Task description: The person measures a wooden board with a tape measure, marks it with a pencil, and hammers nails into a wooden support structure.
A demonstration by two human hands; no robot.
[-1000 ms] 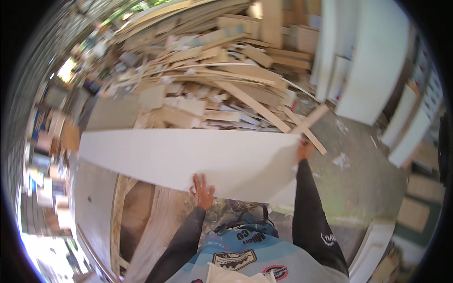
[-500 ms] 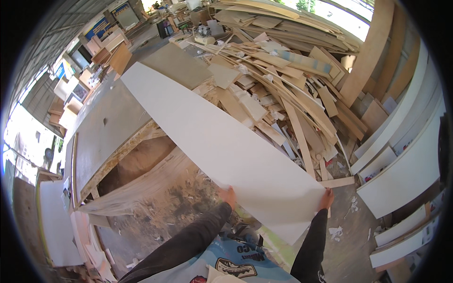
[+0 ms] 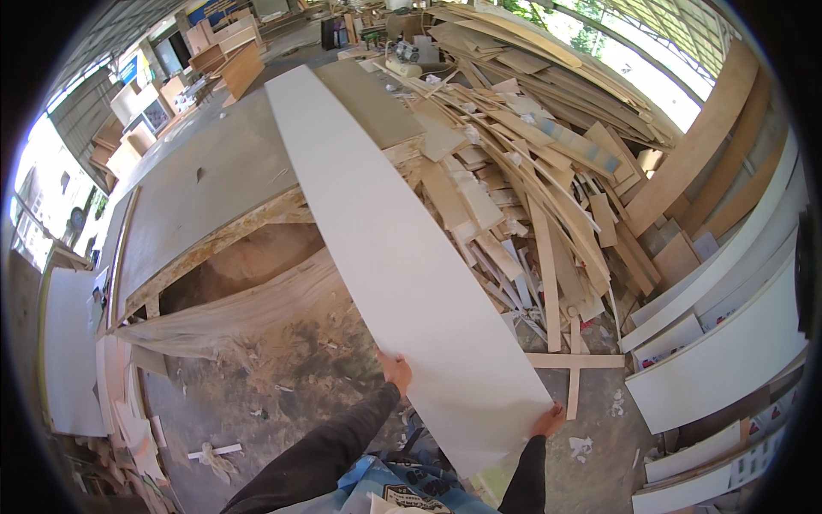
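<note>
A long white board (image 3: 402,248) stretches from in front of me up to the far end of a low work table (image 3: 214,184), where its tip overlaps the tabletop. My left hand (image 3: 396,372) grips the board's left edge near its close end. On the opposite edge, slightly nearer to me, my right hand (image 3: 548,420) is closed round the board. Most of the fingers of both hands are hidden under it. A brown panel (image 3: 364,98) lies on the table's far right part, partly covered by the board.
A heap of wood offcuts (image 3: 531,197) lies right of the board. Stacked sheets (image 3: 548,73) stand behind it. White panels (image 3: 719,343) lean at the right, and another white panel (image 3: 77,351) stands at the left. Scraps litter the floor (image 3: 282,411).
The board has swung so that it points more directly away from me, its far end shifting right and upward in view. Both hands keep their grip and appear a little further left.
</note>
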